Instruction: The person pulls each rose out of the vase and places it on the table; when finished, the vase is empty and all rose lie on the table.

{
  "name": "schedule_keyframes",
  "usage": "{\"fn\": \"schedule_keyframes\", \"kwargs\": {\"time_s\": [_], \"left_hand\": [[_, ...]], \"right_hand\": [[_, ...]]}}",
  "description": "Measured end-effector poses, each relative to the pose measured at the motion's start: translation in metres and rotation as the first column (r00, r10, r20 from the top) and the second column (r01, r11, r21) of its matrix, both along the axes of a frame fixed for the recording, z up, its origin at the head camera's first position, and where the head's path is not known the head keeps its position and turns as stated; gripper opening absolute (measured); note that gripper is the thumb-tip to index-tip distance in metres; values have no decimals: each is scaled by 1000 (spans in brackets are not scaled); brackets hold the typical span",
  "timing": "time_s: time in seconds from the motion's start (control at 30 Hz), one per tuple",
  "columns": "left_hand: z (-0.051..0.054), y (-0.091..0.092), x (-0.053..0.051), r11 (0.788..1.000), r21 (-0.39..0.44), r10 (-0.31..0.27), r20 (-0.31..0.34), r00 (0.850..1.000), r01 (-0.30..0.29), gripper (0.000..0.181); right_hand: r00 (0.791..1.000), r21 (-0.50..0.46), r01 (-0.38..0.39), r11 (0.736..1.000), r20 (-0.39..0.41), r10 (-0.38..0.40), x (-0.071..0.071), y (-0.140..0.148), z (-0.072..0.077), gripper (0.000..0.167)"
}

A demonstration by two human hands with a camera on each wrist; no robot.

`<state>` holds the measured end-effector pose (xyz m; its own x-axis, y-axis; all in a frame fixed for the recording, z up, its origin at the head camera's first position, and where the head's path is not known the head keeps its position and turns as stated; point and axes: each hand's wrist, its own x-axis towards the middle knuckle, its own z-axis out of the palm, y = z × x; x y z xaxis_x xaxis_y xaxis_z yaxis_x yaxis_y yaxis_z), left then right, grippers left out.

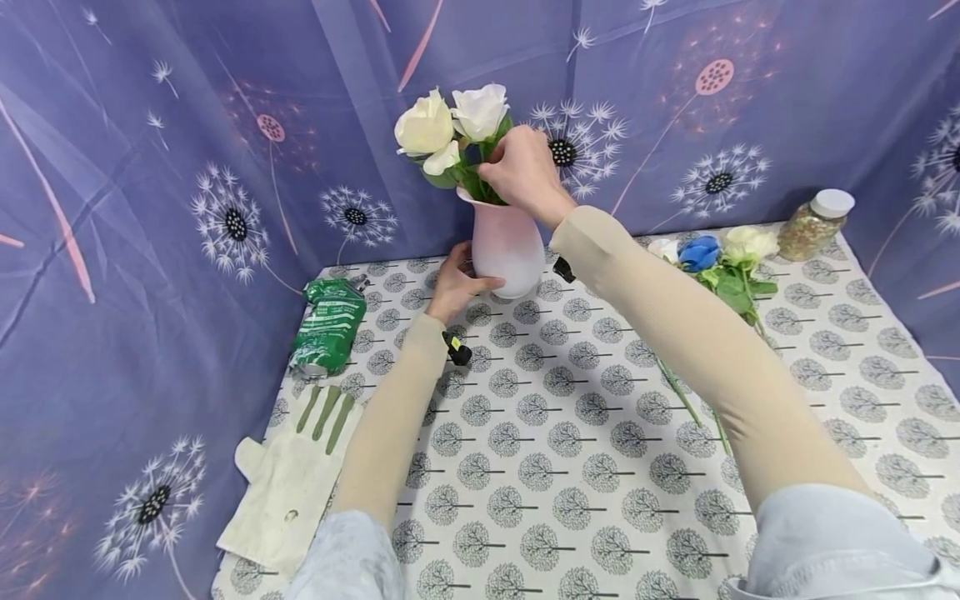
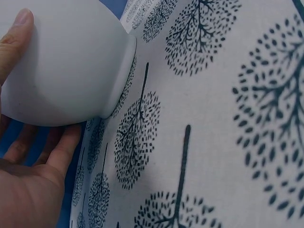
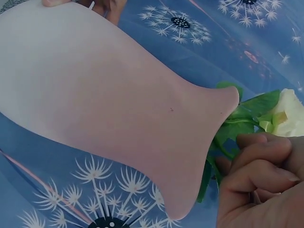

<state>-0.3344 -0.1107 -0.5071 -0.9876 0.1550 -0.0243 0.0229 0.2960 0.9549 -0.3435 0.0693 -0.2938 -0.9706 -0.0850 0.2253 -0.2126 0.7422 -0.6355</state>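
Observation:
A pink-and-white vase stands upright at the back of the table. My left hand grips its lower left side, thumb in front; in the left wrist view the fingers reach under the vase's curve. Out of the vase's mouth rise a cream rose and a white rose, both with green leaves. Just above the rim, my right hand has its fingers curled and pinches a green rose stem. The right wrist view shows those knuckles beside the leaves; the fingertips are partly hidden.
On the right lie a blue rose and a pale rose with long stems, near a lidded jar. At left are a crumpled green packet and a white glove. A purple curtain hangs behind.

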Motion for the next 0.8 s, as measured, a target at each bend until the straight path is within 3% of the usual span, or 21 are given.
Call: {"fn": "schedule_keyframes", "kwargs": {"time_s": [0.13, 0.23, 0.43, 0.5, 0.67, 0.8], "left_hand": [[0, 0, 0, 1000, 8, 3, 2, 1000, -3, 104], [0, 0, 0, 1000, 11, 2, 1, 1000, -2, 105], [1, 0, 0, 1000, 12, -1, 0, 1000, 1, 104], [1, 1, 0, 1000, 16, 1, 2, 1000, -1, 104], [1, 1, 0, 1000, 27, 6, 2, 1000, -7, 104], [1, 2, 1, 1000, 16, 13, -4, 1000, -12, 104]], "right_hand": [[1000, 12, 20, 1000, 12, -20, -37, -1, -22, 30], [999, 3, 38, 999, 9, -38, -50, -3, -31, 29], [997, -22, 79, 997, 14, -78, -46, -8, -29, 25], [996, -17, 89, 996, 19, -89, -49, -8, -31, 25], [995, -5, 93, 996, 39, -93, -72, -6, -48, 24], [995, -13, 95, 995, 40, -94, -69, -7, -44, 22]]}}
